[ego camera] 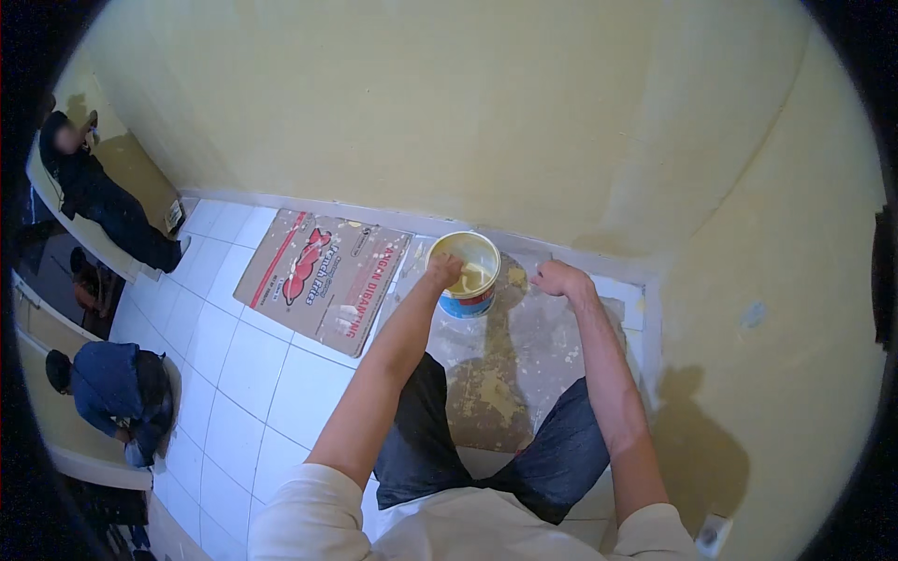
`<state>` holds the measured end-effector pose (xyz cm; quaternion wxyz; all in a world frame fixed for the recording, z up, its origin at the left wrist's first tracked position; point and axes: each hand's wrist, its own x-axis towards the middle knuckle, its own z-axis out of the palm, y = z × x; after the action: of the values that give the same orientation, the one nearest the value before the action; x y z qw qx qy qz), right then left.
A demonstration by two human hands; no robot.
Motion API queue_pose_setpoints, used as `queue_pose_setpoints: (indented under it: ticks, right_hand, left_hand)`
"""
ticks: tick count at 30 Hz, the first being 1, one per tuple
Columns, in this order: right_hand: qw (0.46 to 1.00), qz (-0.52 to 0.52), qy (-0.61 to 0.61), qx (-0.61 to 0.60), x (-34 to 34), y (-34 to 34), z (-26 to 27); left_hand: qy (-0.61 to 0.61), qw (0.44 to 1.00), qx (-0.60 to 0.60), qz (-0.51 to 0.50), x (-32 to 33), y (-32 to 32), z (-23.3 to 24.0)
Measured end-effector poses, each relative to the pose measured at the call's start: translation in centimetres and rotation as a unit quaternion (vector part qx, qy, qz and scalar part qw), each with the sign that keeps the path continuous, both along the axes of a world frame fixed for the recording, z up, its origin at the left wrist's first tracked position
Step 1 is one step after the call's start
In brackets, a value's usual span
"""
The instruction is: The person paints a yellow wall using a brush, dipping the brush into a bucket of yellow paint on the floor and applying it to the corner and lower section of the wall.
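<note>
A plastic paint bucket (468, 305) with a blue and red label stands upright on paint-splashed cardboard (554, 336). Pale yellow paint (476, 279) shows inside it. My left hand (445, 271) curls over the bucket's left rim, its fingers reaching inside. To the right of the bucket, my right hand (563, 278) is low by the skirting (610, 265) at the foot of the wall. Its fingers are bent, and whether they hold something small is not clear.
A yellow wall (435, 105) rises ahead and meets another wall (786, 294) on my right. Printed cardboard (323, 280) lies on white floor tiles (252, 365) to the left. One person (112, 196) stands at the wall far left; another (116, 393) crouches nearer. A socket (713, 534) is low right.
</note>
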<state>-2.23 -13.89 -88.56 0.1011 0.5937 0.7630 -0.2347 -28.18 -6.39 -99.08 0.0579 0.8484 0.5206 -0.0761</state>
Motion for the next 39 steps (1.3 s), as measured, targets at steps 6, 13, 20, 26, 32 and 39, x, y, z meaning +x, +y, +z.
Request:
queue_pose_setpoints:
  ticks: [6, 13, 20, 26, 32, 39]
  right_hand:
    - [1.000, 0.005, -0.017, 0.025, 0.9, 0.1, -0.6]
    - [1.000, -0.020, -0.006, 0.018, 1.0, 0.3, -0.9]
    - [1.000, -0.014, -0.002, 0.007, 1.3, 0.8, -1.7]
    - [1.000, -0.020, -0.002, 0.003, 1.0, 0.7, -0.9]
    - [1.000, -0.016, -0.005, -0.009, 0.9, 0.4, -0.1]
    - [1.000, -0.022, -0.001, -0.005, 1.1, 0.4, -0.3]
  left_hand:
    - [0.009, 1.000, 0.020, 0.007, 0.5, 0.8, -1.9]
    - [-0.119, 0.984, -0.007, 0.130, 0.6, 1.0, 1.3]
    - [-0.208, 0.947, -0.040, 0.243, -0.1, 2.0, 0.7]
    - [-0.481, 0.748, -0.276, 0.366, -0.4, 4.2, -3.1]
    - [-0.225, 0.955, -0.035, 0.188, 0.0, 4.3, -4.0]
    - [-0.296, 0.926, -0.119, 0.204, -1.1, 5.7, -6.0]
